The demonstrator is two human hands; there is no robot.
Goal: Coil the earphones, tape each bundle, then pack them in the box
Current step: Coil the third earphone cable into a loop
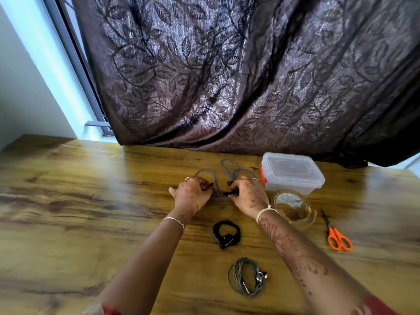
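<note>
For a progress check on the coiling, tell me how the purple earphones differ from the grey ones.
The purple earphones lie in loose, open loops; the grey earphones are wound into a coil. The purple ones are held by the left hand and right hand; the grey ones lie untouched. Both are outside the box.
</note>
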